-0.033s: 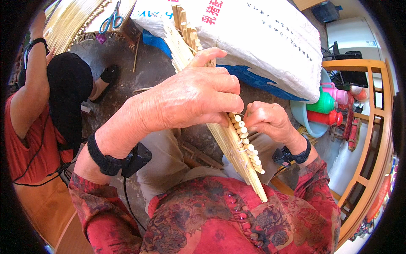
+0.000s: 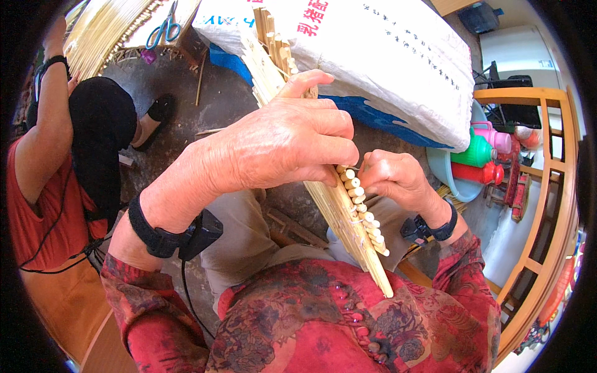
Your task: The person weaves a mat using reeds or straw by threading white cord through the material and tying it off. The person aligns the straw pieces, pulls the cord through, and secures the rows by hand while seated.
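Note:
A long bundle of pale split bamboo sticks [image 2: 339, 205] slants from the white sack down toward my lap. Short round stick ends [image 2: 356, 191] line its right edge, bound with thin thread. Over the bundle's middle, my left hand [image 2: 298, 140] is closed, thumb underneath and index finger raised on top. My right hand [image 2: 395, 178] is pinched close to the round ends, just right of the left fingers. A fine thread seems to run into that pinch, though the fingertips are partly hidden. Both wrists wear black straps.
A large white sack [image 2: 398, 68] with blue patches lies ahead. Far left are scissors [image 2: 163, 32] and a spread stick mat [image 2: 102, 34]. A person [image 2: 46, 180] sits at left. On the right stand a blue basin [image 2: 444, 168], colored flasks [image 2: 476, 152] and a wooden frame [image 2: 553, 205].

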